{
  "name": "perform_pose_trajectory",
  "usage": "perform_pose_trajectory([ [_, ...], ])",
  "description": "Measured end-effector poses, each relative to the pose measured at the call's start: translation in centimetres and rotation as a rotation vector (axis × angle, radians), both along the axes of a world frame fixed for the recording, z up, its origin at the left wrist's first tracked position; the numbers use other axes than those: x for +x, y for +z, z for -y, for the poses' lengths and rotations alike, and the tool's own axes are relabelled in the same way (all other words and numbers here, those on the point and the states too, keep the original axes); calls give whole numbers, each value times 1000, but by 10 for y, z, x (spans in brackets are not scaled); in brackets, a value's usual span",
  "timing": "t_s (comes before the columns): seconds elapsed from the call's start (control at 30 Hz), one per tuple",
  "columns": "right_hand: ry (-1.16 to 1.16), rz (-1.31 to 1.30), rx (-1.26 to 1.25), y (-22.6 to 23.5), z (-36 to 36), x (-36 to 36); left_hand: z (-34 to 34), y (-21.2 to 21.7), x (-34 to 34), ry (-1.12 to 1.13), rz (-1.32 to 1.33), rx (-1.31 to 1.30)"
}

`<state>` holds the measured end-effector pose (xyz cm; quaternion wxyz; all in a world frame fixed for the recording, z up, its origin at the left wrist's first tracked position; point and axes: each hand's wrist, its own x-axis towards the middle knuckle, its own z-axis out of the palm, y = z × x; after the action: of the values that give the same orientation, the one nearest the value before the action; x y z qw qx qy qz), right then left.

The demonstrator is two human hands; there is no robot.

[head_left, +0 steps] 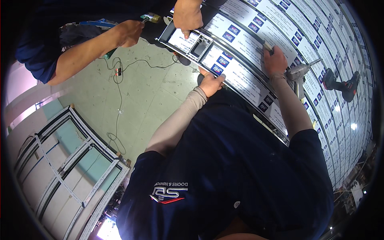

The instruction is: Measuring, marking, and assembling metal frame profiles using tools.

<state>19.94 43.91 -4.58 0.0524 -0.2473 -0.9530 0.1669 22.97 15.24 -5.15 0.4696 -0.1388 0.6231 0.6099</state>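
A long window-frame profile (236, 71), covered in white and blue printed film, lies slanting across in front of me, its hollow end facing a co-worker. My left hand (212, 83) is closed on its near edge, thumb on top. Farther right, my right hand (275, 61) is closed round a slim tool (269, 49) with a dark end; most of it is hidden in the fist. A short, square-hollow profile piece (200, 46) sits across the long one near its end. One co-worker's hand (188, 16) presses there, and the other (130, 33) grips a mallet (151, 17) with a yellowish head.
On the film-covered profiles to my right lie a silver air tool (297, 76) and a cordless drill (343, 85). A black cable (117, 80) trails over the pale floor (148, 96). Assembled frames (68, 160) lean at the lower left.
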Motion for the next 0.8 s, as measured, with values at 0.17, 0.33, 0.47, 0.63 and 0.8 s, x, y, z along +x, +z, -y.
perform_pose_trajectory([
  [0.17,2,10,8,0,0,1,0,-2,1,-2,-6,-4],
  [0.33,1,-4,-5,2,0,0,0,-4,0,-29,-6,-15],
  [0.47,9,-6,1,0,-3,0,-3,-6,0,-11,-20,-5],
  [0.63,31,-1,21,3,2,-4,1,-11,0,7,-47,-10],
  [0.8,34,33,82,2,11,-2,0,-57,13,-21,-307,-55],
])
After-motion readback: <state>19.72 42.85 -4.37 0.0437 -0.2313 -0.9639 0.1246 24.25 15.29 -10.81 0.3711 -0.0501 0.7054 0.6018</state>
